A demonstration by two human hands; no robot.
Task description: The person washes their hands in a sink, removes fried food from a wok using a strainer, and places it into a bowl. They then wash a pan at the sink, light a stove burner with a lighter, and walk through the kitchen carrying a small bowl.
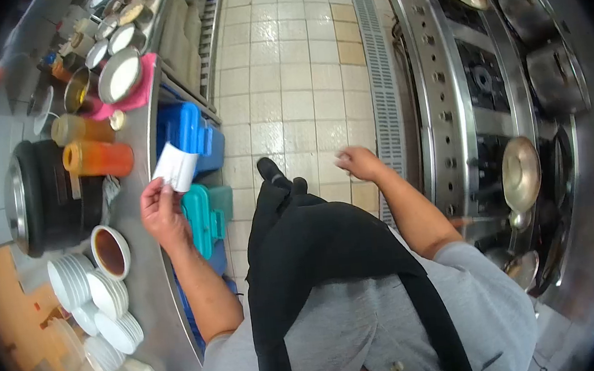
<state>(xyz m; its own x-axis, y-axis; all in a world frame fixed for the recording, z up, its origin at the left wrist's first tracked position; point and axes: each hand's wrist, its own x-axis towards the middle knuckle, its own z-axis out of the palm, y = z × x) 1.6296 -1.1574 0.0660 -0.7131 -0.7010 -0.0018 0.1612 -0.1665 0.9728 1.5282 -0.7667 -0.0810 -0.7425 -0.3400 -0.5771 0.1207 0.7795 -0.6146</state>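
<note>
My left hand (165, 211) pinches a small white paper slip (179, 167) between thumb and fingers, out over the edge of the steel counter (149, 271). Faint print shows on the slip, too small to read. Below it are a blue lidded bin (181, 129) and a teal lidded bin (199, 220). My right hand (359, 163) hangs over the tiled floor with its fingers loosely curled and nothing visible in them. It touches nothing and is well apart from the stove.
On the counter stand an orange squeeze bottle (105, 158), a black soup kettle (51, 195), a bowl of brown sauce (110, 252), stacked white plates (70, 282) and metal bowls (120, 75). At right, the gas stove (439, 100) carries pans (521, 172) and large pots (555, 78).
</note>
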